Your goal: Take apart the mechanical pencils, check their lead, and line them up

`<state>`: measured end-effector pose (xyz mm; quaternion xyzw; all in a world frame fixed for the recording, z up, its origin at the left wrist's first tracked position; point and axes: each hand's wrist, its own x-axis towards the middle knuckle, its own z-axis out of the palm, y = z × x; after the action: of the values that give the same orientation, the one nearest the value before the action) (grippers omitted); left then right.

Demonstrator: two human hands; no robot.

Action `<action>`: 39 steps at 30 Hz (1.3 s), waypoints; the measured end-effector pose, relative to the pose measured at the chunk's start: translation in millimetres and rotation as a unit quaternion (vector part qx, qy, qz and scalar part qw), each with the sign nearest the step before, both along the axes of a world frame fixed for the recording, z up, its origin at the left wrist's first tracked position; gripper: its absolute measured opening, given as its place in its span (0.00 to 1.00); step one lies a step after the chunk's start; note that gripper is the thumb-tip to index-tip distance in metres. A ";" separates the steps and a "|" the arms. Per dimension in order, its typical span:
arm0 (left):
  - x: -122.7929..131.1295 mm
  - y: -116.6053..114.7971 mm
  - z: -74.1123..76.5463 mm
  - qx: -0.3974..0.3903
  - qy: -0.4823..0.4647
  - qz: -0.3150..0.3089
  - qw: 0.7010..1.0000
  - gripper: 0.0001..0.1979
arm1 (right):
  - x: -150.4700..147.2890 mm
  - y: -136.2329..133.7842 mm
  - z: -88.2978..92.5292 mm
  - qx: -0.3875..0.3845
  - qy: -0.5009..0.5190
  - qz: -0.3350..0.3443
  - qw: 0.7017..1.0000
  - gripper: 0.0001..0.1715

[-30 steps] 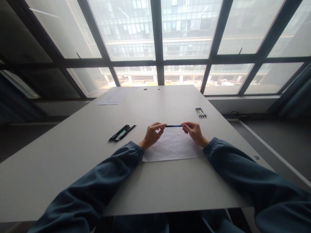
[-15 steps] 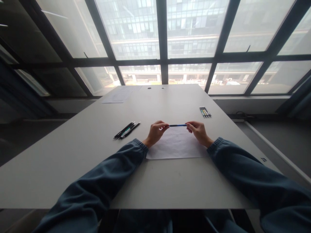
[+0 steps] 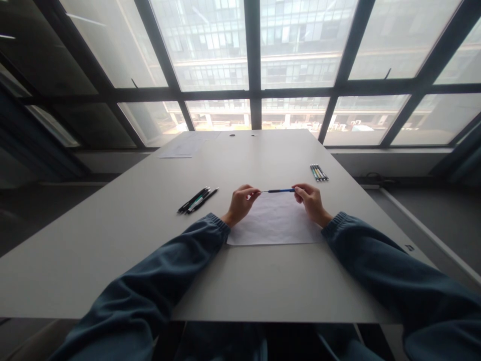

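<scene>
Head view: blue pen (image 3: 281, 190), tip pinched in left fingers (image 3: 254, 190), end in right fingers (image 3: 299, 190)

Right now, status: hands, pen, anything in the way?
Right hand holds blue pen by one end. Left hand pinches thin piece at the other. Paper below; pen pile left, not blocking.

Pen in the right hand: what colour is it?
Blue pen, darker toward the left hand; head view.
</scene>
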<state>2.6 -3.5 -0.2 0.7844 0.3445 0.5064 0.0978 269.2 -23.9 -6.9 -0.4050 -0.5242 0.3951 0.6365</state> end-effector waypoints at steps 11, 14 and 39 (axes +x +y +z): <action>-1.6 3.1 -1.2 0.003 0.002 0.057 0.998 0.10 | 18.2 15.7 1.1 -0.037 0.116 -0.039 0.992 0.09; -4.3 4.6 -1.8 -0.011 -0.010 0.075 0.997 0.11 | 21.9 17.9 2.1 -0.050 0.141 -0.057 0.987 0.09; -23.3 0.1 -9.0 -0.053 0.079 0.003 0.995 0.13 | 12.4 77.8 -9.8 -0.066 -0.178 -0.023 0.982 0.22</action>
<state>-20.7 -3.5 -9.2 0.8144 0.3802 0.4244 0.1102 281.5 53.9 -16.7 -0.5223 -0.5918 0.3357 0.5141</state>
